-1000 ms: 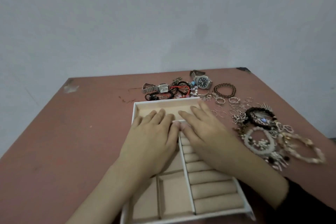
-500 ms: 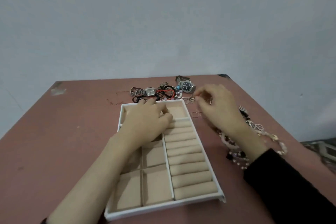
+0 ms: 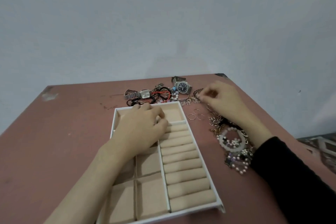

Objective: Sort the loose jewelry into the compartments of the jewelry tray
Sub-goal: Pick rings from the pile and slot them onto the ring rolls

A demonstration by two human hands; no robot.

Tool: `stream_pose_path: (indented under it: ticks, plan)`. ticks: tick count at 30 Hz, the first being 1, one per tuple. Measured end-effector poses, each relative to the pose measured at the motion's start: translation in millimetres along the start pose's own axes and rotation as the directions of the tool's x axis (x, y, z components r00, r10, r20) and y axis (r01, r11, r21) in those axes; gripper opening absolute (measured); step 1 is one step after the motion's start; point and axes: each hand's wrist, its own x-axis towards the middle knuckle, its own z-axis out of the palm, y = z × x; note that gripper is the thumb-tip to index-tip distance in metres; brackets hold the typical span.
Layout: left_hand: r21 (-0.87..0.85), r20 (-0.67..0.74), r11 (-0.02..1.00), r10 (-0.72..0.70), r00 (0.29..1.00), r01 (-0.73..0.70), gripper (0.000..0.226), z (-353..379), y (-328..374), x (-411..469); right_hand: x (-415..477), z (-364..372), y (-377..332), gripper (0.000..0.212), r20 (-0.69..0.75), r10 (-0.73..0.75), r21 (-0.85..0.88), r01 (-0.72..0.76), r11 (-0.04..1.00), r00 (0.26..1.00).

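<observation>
The right hand has pushed further out to the upper right since half a second ago, and the left hand stays on the tray. The reddish-brown worktop fills the lower half of the frame. Centre-low sits the jewelry tray: white rim, beige lining, square compartments on its left, a column of padded rolls down its right, one wide compartment across the top. The left hand rests palm-down over that top end, fingers loosely bent, nothing seen in it. The right hand's fingertips are pinched together down in the loose jewelry strung along the tray's right side; which piece is too small to tell. Above the tray lie a blue-dial watch and a square silver watch. A few thin rings lie just beside the tray's upper right corner.
</observation>
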Motion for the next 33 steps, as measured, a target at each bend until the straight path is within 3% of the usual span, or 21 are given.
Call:
stream_pose_path:
  ticks: [1,3,6,9,12,19,26,30,33]
  plan:
    - [0.021,0.067,1.000,-0.009,0.998,0.008,0.033,-6,1,1,1,-3,-1,0.009,-0.031,0.093,0.231,-0.083,0.969,0.995]
    - [0.038,0.195,0.999,-0.030,0.980,0.023,0.033,-21,3,5,3,-10,-1,0.014,-0.013,0.257,0.605,-0.197,0.771,0.966]
    - [0.083,0.182,0.996,0.020,0.983,-0.036,0.026,-42,21,21,5,-15,4,0.012,0.038,0.393,0.805,-0.261,0.532,0.919]
    - [0.066,0.059,0.987,0.142,0.988,-0.145,0.019,-37,51,55,5,-17,6,0.007,0.059,0.460,0.864,-0.276,0.421,0.886]
    - [-0.017,0.040,0.987,0.163,0.986,-0.162,0.021,-10,80,88,6,-19,7,0.007,0.036,0.489,0.879,-0.261,0.400,0.871]
    - [-0.077,-0.030,0.996,0.041,0.999,-0.043,0.033,35,103,119,8,-18,9,0.006,0.019,0.526,0.896,-0.248,0.368,0.850]
    - [-0.064,-0.021,0.997,0.041,0.999,-0.042,0.022,32,113,119,9,-17,9,0.008,0.004,0.535,0.900,-0.236,0.367,0.845]
    - [-0.047,-0.045,0.998,0.032,0.999,-0.034,0.028,34,111,118,9,-14,11,0.004,-0.080,0.561,0.883,-0.203,0.423,0.824]
    - [-0.179,-0.091,0.983,0.016,0.996,-0.033,0.021,22,105,113,7,-14,8,0.009,-0.180,0.562,0.866,-0.140,0.479,0.807]
